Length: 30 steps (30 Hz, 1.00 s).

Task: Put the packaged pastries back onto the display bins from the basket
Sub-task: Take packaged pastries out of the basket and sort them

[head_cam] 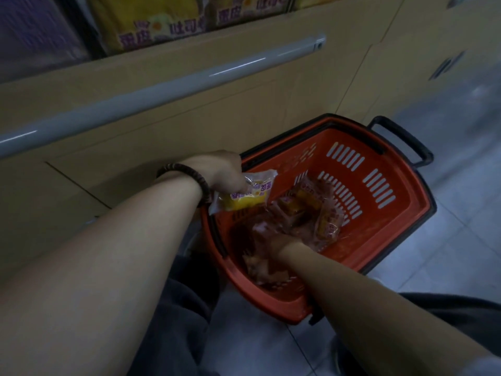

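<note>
Pale grey tiled floor [447, 240], glossy and square-jointed, is filling the right and near parts of the scene. A beige wood-grain display counter [189, 123] is running along the far left, its flat panels meeting in thin seams. A grey rounded metal rail [162, 85] is crossing its front diagonally, catching streaks of light. Above it, at the far edge, yellow printed bread bags [151, 20] are standing in the display bin, blurred.

An orange-red plastic basket [393, 221] with slotted walls and a black looped handle [401, 139] is sitting on the floor just beside the counter. Grey fabric trousers [176, 308] are showing at the near edge, between the forearms. Inside the basket a heap of clear-wrapped yellow pastries [311, 210] is lying toward the far and right walls, crinkled and glossy.

The left hand [222, 169], wearing a dark beaded bracelet [187, 172] at the wrist, is hovering over the basket's left rim. Its fingers are curling and pinching one clear-wrapped yellow pastry pack [244, 196] by its upper end. The right hand [282, 245] is reaching down among the wrappers at the basket's near side; its fingers are buried, so whether they are spread or gripping cannot be told.
</note>
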{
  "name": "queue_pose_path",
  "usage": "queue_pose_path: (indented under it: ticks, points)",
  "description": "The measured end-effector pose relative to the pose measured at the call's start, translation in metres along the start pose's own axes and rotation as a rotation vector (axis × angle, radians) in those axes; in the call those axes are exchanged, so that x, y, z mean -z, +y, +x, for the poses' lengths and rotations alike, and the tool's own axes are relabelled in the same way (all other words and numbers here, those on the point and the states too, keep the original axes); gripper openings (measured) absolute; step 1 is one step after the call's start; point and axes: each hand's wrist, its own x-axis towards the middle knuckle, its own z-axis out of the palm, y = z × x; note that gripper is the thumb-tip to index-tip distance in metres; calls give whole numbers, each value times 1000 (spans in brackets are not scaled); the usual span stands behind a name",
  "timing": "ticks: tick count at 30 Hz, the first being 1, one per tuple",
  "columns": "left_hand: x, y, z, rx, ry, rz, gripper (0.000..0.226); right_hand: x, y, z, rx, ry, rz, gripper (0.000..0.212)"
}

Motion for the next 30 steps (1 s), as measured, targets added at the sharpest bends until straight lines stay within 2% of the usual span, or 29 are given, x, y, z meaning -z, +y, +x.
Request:
queue_pose_path:
  ticks: [1,4,7,10,14,18,20,23,26,28,30]
  points:
    - [1,0,-1,-6,7,2,48,9,0,-4,12,1,-22,111]
    - [2,1,-2,-8,24,4,52,40,2,-12,-54,-148,-23,82]
    - [4,2,-5,-20,50,-2,51,77,19,-31,-147,-237,227,48]
    - [6,3,-9,-22,68,-40,48,128,32,-78,-42,-125,294,27]
    - [-1,2,-15,-62,66,-239,57,169,45,-136,63,219,102,40]
    - [-3,11,-20,-102,-51,-553,36,164,56,-170,128,807,225,34]
    - [0,18,-24,-150,-54,-630,35,159,58,-172,173,999,275,33]
    - [0,26,-28,-165,-80,-842,27,153,59,-169,209,1161,270,34]
    - [-1,30,-24,-233,-99,-862,46,149,58,-169,258,1274,262,40]
    - [-1,34,-20,-254,-17,-792,59,149,57,-171,263,1261,293,53]
    - [-2,37,-14,-246,37,-807,72,153,57,-174,124,1191,432,78]
